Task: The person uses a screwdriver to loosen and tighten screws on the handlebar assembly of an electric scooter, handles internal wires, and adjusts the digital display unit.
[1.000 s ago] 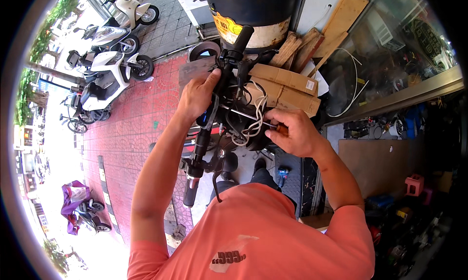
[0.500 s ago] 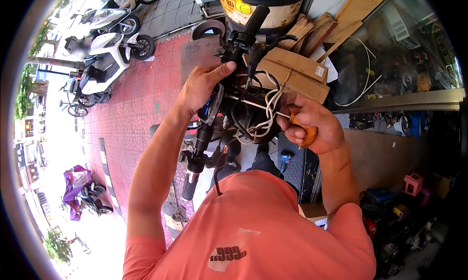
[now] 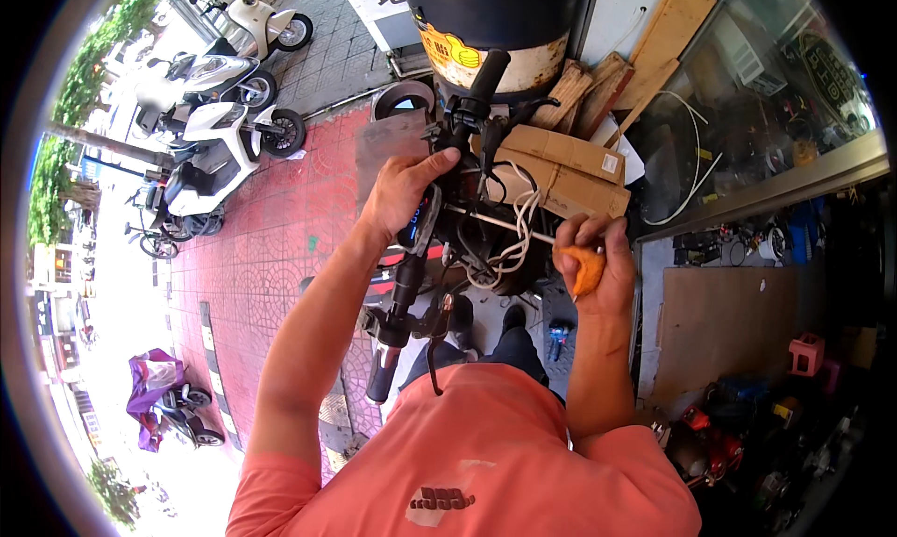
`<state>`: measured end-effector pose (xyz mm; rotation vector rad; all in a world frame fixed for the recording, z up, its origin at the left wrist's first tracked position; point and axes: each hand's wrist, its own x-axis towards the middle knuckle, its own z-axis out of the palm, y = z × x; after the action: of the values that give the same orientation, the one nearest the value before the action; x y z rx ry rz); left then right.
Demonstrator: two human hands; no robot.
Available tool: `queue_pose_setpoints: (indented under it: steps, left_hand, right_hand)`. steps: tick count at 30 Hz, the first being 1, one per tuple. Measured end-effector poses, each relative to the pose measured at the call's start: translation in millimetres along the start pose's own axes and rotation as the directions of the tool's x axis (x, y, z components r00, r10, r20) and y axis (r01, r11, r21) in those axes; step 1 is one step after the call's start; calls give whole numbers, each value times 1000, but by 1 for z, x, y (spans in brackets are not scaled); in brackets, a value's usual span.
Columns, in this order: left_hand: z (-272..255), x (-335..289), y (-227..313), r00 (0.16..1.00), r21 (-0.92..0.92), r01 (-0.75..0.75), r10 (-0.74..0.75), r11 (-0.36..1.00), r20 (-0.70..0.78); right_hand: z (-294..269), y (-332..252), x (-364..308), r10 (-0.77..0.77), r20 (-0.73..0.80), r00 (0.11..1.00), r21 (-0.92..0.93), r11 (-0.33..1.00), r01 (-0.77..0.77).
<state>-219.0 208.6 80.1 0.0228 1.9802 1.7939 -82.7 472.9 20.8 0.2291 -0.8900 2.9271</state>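
My left hand (image 3: 400, 196) is closed around the middle of a black handlebar (image 3: 404, 289), its thumb lying on top and its other fingers mostly hidden. Beside its palm sits a small lit display (image 3: 418, 217). In my right hand (image 3: 612, 266) is a screwdriver (image 3: 588, 272) with an orange handle. Its pale shaft points left, past a loose bundle of white cables (image 3: 523, 243) and toward the front of the handlebar. Where the tip ends among the dark parts I cannot make out. A brake lever (image 3: 437, 336) juts out near the lower grip.
Cardboard boxes (image 3: 561, 168) and wood planks (image 3: 598, 88) lie beyond the handlebar, by a large black-and-white drum (image 3: 491, 28). Parked scooters (image 3: 210, 149) stand on the left. A glass-fronted case (image 3: 747, 98) is at the right, with a pink stool (image 3: 806, 354) below it.
My right hand has drawn back to the right with the screwdriver, showing more of its shaft. My left hand stays on the handlebar. The whole view has shifted slightly.
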Motion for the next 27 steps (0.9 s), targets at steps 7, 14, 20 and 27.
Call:
queue_pose_setpoints:
  steps: [7,14,20,27]
  left_hand:
    - [-11,18,-21,998,139,-54,58,989,-23]
    - [-1,20,-21,993,-199,-6,30,980,115]
    - [-11,21,-20,990,-119,23,-6,993,142]
    - [-6,13,-13,988,-88,51,-37,995,150]
  right_hand:
    - [-9,38,-19,-201,42,979,300,937,179]
    - [-29,49,-14,-210,227,951,263,953,148]
    - [-1,53,-3,-205,132,970,277,947,163]
    - [-23,44,-3,-210,87,974,189,963,190]
